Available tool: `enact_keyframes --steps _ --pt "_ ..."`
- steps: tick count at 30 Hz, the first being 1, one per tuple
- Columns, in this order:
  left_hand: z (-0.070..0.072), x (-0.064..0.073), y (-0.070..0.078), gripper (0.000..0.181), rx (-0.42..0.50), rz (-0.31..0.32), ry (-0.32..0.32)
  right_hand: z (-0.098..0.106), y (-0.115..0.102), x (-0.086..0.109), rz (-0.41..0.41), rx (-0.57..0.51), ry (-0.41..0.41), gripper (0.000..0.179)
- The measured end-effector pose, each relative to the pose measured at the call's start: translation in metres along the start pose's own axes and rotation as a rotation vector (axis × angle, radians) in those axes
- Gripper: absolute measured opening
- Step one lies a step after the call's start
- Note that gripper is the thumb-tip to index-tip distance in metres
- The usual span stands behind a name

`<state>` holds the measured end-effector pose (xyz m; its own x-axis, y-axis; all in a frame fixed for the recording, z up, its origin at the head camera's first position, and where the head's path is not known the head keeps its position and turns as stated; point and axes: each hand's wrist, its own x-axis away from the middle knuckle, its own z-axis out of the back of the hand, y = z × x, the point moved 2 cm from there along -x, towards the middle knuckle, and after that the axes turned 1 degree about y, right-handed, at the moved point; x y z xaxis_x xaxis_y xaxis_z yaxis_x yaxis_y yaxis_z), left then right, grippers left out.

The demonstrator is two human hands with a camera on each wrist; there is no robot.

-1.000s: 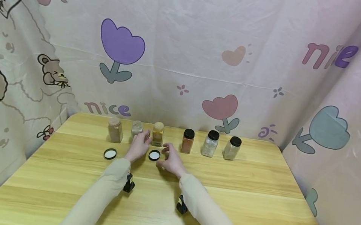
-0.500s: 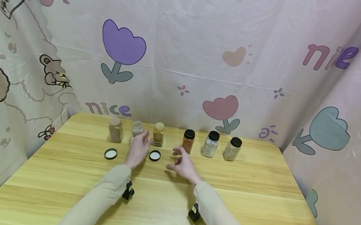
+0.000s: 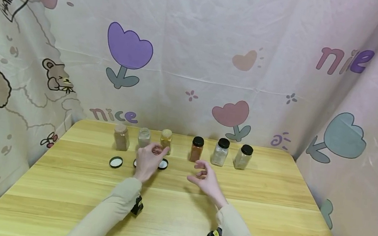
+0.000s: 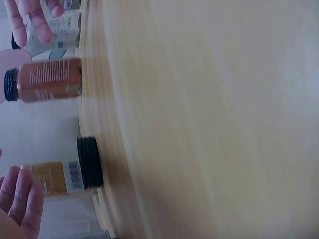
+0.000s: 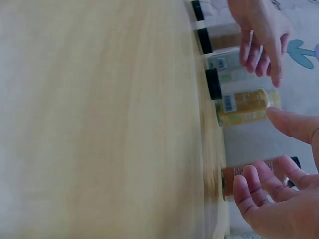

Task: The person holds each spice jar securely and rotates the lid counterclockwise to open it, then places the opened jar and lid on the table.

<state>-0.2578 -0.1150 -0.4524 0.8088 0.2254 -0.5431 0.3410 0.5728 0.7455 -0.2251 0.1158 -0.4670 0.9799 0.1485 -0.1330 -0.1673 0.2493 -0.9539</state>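
Note:
My left hand hovers above the table with its fingers loosely bent and nothing in them. Behind it stand an uncapped jar of whitish contents and an uncapped jar of yellow powder. Two black lids lie by this hand, a right lid and a left lid mostly hidden by it. My right hand is in the air with fingers apart, holding nothing. Nearest to it is a black-capped jar of reddish powder, which also shows behind its fingers in the right wrist view.
An uncapped jar of brownish powder stands at the row's left end, with a black lid in front. Two black-capped jars, one white and one pale, stand at the right. A patterned curtain hangs behind the wooden table.
My right hand has moved right, away from the lid by the yellow jar. My left hand has drawn back from the whitish jar and slightly right, uncovering part of a lid.

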Motion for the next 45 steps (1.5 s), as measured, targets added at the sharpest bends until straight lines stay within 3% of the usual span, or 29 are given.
enact_keyframes --steps 11,17,23,31,36,39,45 --pt "-0.026 0.005 0.015 0.036 0.032 0.061 -0.160 0.015 -0.001 0.022 -0.041 -0.093 0.043 0.057" --pt "-0.045 0.002 0.021 0.041 0.108 0.108 -0.289 0.017 -0.003 0.031 -0.040 -0.112 0.057 0.056" --pt "-0.063 -0.001 0.027 0.057 0.194 0.103 -0.414 0.018 -0.003 0.035 -0.052 -0.118 0.074 0.054" --pt "-0.086 -0.006 0.032 0.075 0.182 0.143 -0.577 0.017 0.000 0.035 -0.072 -0.123 0.083 0.057" --pt "-0.093 -0.009 0.034 0.075 0.210 0.102 -0.593 0.016 0.001 0.035 -0.074 -0.123 0.083 0.056" --pt "-0.096 -0.010 0.036 0.072 0.231 0.083 -0.571 0.015 0.001 0.035 -0.068 -0.120 0.090 0.055" --pt "-0.100 -0.010 0.035 0.062 0.233 0.139 -0.527 0.015 -0.001 0.035 -0.058 -0.117 0.090 0.056"
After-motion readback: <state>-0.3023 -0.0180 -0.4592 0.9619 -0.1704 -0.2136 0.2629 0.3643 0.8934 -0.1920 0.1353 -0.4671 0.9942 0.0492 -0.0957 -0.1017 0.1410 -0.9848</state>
